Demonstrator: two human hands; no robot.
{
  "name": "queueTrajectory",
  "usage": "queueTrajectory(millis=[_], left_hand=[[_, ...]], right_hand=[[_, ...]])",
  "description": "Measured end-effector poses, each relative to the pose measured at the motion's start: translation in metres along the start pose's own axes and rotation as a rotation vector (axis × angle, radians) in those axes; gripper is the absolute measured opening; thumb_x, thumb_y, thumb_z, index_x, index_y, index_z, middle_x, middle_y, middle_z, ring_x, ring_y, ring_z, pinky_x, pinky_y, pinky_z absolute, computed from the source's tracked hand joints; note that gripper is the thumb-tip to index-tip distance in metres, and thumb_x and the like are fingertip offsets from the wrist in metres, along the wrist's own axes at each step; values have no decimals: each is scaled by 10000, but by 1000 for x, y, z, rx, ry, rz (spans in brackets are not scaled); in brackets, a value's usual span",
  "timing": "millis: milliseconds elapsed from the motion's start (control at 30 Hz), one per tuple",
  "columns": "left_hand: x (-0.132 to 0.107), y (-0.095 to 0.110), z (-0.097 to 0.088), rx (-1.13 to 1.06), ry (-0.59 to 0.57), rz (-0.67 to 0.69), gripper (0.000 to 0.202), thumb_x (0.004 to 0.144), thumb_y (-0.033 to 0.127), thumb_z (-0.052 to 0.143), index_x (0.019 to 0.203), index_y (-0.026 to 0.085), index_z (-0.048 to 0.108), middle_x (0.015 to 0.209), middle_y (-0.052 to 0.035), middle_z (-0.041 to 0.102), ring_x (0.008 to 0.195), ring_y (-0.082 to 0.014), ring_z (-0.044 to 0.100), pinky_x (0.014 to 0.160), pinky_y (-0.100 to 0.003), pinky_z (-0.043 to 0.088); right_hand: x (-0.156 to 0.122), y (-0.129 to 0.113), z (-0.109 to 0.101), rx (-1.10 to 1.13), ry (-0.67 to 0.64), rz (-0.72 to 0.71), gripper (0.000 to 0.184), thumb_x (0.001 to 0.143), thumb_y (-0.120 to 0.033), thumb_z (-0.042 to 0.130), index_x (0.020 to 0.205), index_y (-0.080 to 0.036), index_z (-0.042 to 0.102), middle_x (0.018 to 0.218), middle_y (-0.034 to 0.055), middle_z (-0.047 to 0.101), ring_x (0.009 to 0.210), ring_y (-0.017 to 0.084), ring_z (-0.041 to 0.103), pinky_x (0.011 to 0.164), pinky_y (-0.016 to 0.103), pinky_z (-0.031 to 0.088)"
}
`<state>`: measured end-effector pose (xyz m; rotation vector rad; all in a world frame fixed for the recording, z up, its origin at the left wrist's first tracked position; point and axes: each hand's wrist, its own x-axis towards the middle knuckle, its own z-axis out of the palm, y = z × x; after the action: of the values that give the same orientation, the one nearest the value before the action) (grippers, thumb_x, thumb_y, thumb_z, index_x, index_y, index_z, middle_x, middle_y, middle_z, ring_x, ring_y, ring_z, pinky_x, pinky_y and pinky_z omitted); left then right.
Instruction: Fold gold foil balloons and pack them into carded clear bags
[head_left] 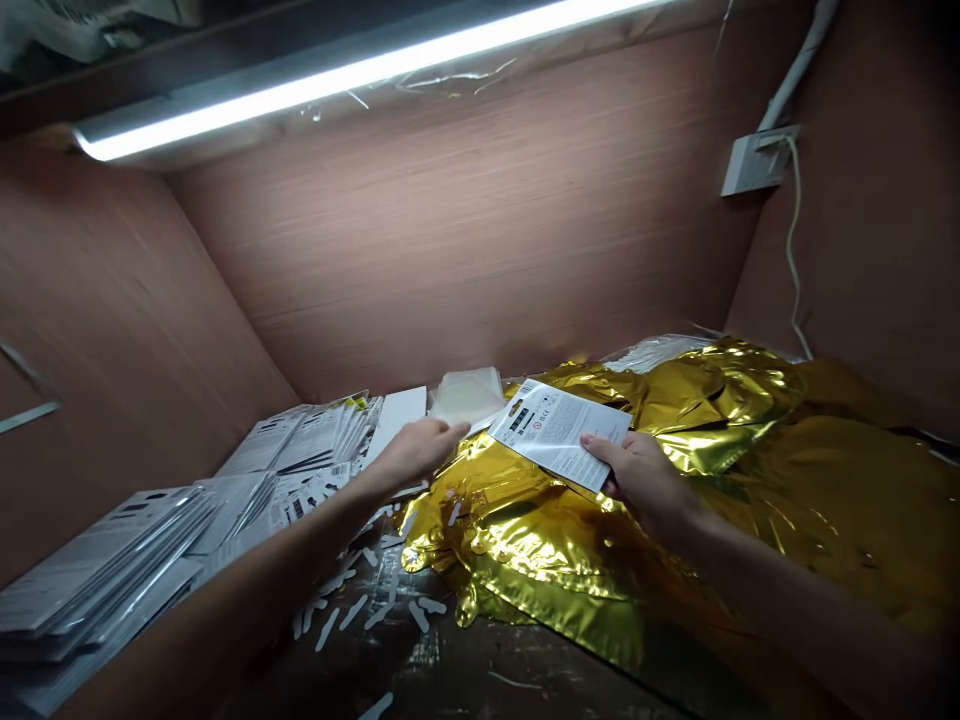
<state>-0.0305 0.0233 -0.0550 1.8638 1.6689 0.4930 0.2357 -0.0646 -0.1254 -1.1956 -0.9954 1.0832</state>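
My right hand [649, 475] grips a white printed packaging card [566, 430] by its lower right corner, thumb on top. The card has a dark hang slot at its upper left and small printed text. My left hand [420, 450] is to the left of the card, its fingers closed together near the card's left end. Whatever is between those fingers, if anything, is too small to make out. Beyond the left hand is a stack of clear plastic sleeves [469, 395]. Crumpled gold foil [525, 530] spreads beneath the card and the right hand.
Stacks of packed white cards [97, 550] line the left side. Small white paper cutouts [352, 610] are scattered on the dark table [420, 670]. Wooden panels [480, 230] enclose the back and sides. A tube light [375, 75] hangs overhead; a white socket box [757, 162] with a cable is on the right.
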Motion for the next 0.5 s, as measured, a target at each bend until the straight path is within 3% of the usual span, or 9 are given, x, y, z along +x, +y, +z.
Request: queueTrajectory(millis=[67,133,200,500], left_hand=[[33,10,-1,21,57,-100,464,872,551,727,939,92,752,1024,-168,737,1004,-346,694,826,-400,553],[60,14,1,9,82,-186,385,949,448,687,1168,131,681,1193,-110,685,1070,-281,674,907,-445,567],[77,15,2,-32,93,-244,380,976,375,670,1278,149,624,1279,-114,642,1098,-257,662,926,-458,576],[96,11,-8,-313,139,-329,400,977,366,669,1303,140,613,1305,-132,628,1110,-265,657,927,-460,579]], right_hand=[[-1,0,1,-21,14,-4,290,893,-347,668,704,-133,620,596,20,595,455,89,440,401,213,322],[-3,0,2,-37,24,-10,303,912,-329,646,681,-136,611,585,24,593,452,93,448,405,217,336],[-4,-1,2,-55,35,-20,325,930,-317,622,657,-142,601,561,25,582,442,99,450,406,223,346],[4,8,0,-115,53,-70,299,923,-351,622,711,-143,653,608,66,667,470,142,543,439,248,415]])
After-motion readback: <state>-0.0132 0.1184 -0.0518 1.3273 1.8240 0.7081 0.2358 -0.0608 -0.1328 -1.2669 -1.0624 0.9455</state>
